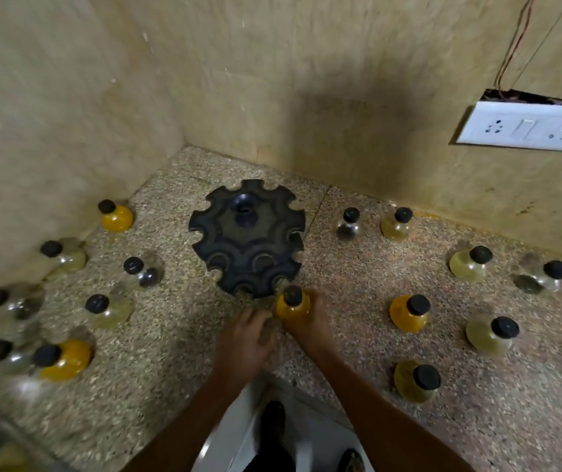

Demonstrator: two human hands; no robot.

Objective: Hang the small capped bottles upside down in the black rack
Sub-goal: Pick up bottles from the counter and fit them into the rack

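A round black rack (247, 238) with notched slots around its rim stands on the speckled counter, and all its slots look empty. My right hand (310, 327) is shut on an orange bottle with a black cap (292, 306), held upright just in front of the rack's near edge. My left hand (245, 338) rests beside it, fingers curled loosely and touching the bottle's left side. Several other black-capped bottles stand upright around the rack, such as an orange one (116, 216) and a pale yellow one (489, 333).
Tan walls close off the back and left of the counter (358, 301). A white socket plate (524, 126) hangs on the right wall with loose wires above it. The counter's front edge runs under my forearms, with the floor and my feet below.
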